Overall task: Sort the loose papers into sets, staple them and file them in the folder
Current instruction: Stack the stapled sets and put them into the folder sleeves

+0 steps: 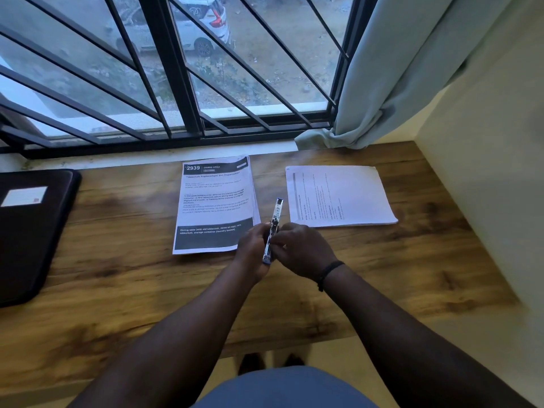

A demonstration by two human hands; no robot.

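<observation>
A stapler (274, 220) is held upright-tilted over the wooden table (123, 260), above the lower right corner of a paper stack. My left hand (253, 248) grips its lower body and my right hand (297, 248) pinches it from the right side. The stack with a dark "2939" header (215, 201) lies at the table's middle. A second stack of white sheets (338, 195), turned sideways, rests to its right. A dark folder (29, 231) with a white label lies at the left edge.
A barred window (176, 83) runs along the table's far side, with a sill below it. A pale curtain (397, 69) hangs at the back right, and a wall (485, 201) closes the right side. My lap shows below the table's near edge.
</observation>
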